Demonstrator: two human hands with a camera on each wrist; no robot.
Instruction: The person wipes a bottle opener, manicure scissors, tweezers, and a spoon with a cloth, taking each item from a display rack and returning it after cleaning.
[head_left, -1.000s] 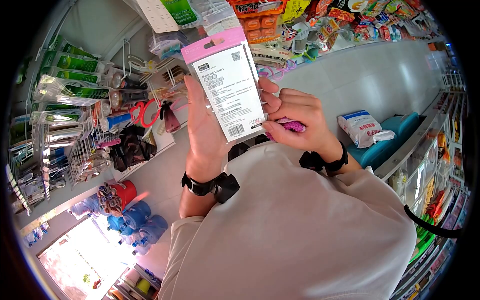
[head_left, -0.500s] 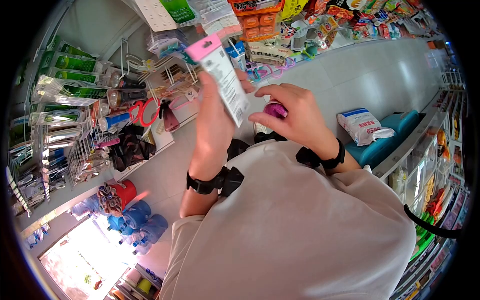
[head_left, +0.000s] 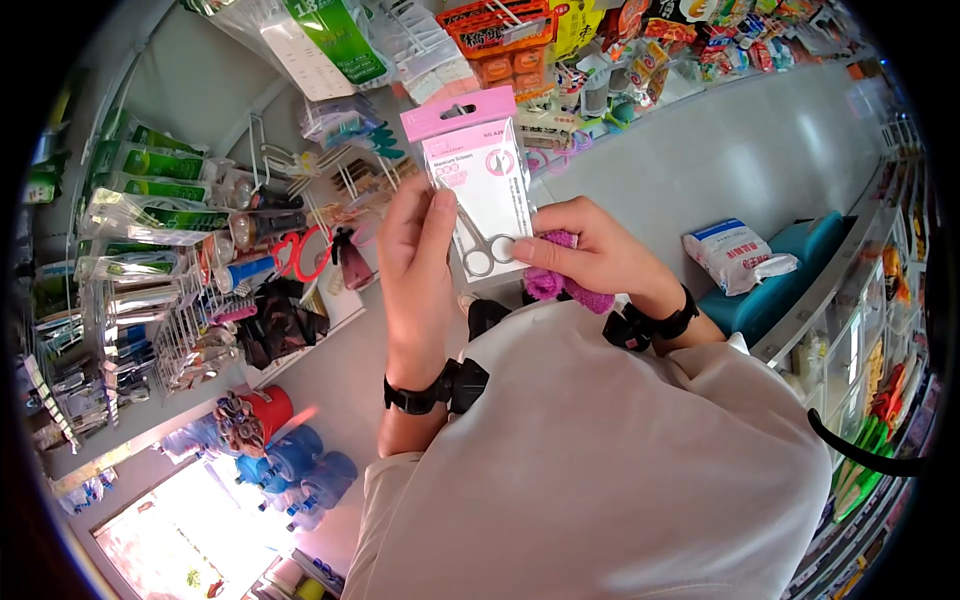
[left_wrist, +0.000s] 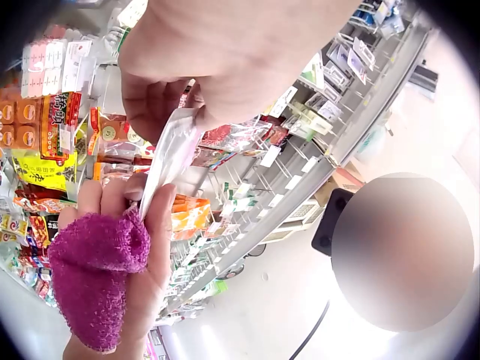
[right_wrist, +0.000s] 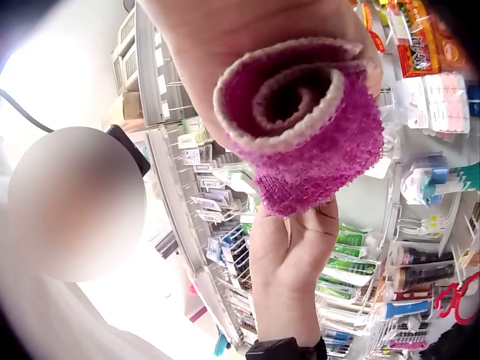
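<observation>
A flat clear pack of manicure scissors [head_left: 490, 165] with a pink header is held up before the chest, its front facing the head camera. Metal finger loops show through at its lower end. My left hand [head_left: 415, 255] pinches its left edge, thumb across the front. With thumb and fingers my right hand [head_left: 595, 245] pinches the lower right edge. A fuzzy purple cloth [head_left: 547, 282] is tucked in the right palm and hangs below. Its pale-edged rolled end [right_wrist: 289, 105] faces the right wrist camera. In the left wrist view the pack [left_wrist: 166, 157] appears nearly edge-on.
Wire racks with green packs [head_left: 165, 155] and red-handled scissors [head_left: 300, 255] stand at left. Snack bags [head_left: 500, 40] hang ahead. A white bag [head_left: 738, 255] lies by a teal bin [head_left: 785, 290] at right. Blue water jugs [head_left: 290, 455] and a red bucket [head_left: 265, 405] sit lower left.
The pack has turned from its printed back, through edge-on, to its front with the scissors showing. My right hand let go of it, moved apart with the cloth, and now pinches its edge again.
</observation>
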